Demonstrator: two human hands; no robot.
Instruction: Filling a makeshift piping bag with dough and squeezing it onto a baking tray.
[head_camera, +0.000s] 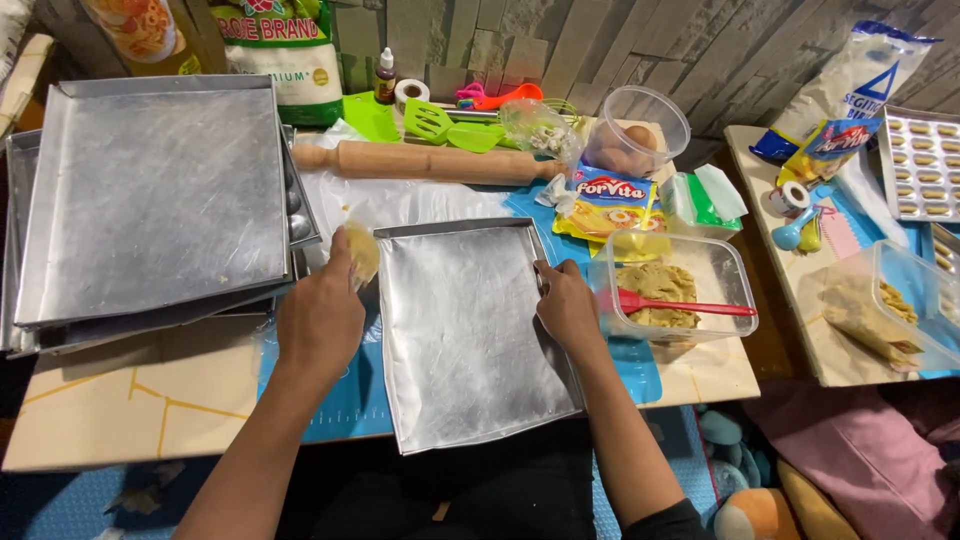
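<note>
1. hands work at a square metal baking tray (465, 330) that lies flat on a blue mat (345, 405) on the low table (130, 410), straight in front of the person.
2. left hand (322, 315) sits just off the tray's left edge, fingers curled shut around a small yellowish greasy wad (362, 252) held at the tray's upper left corner.
3. right hand (566, 305) rests on the tray's right rim, fingers bent together and gripping the edge.
4. just right of that hand stands a clear plastic tub (725, 290) of tan dough (655, 292) with a red spatula (690, 306) lying across it.
5. left of the tray a stack of larger metal trays (150, 195) sits tilted.
6. behind the tray lie a wooden rolling pin (425, 162), green plastic scrapers (430, 122), a yellow sachet (605, 203) and a clear tub of eggs (640, 130).
</note>
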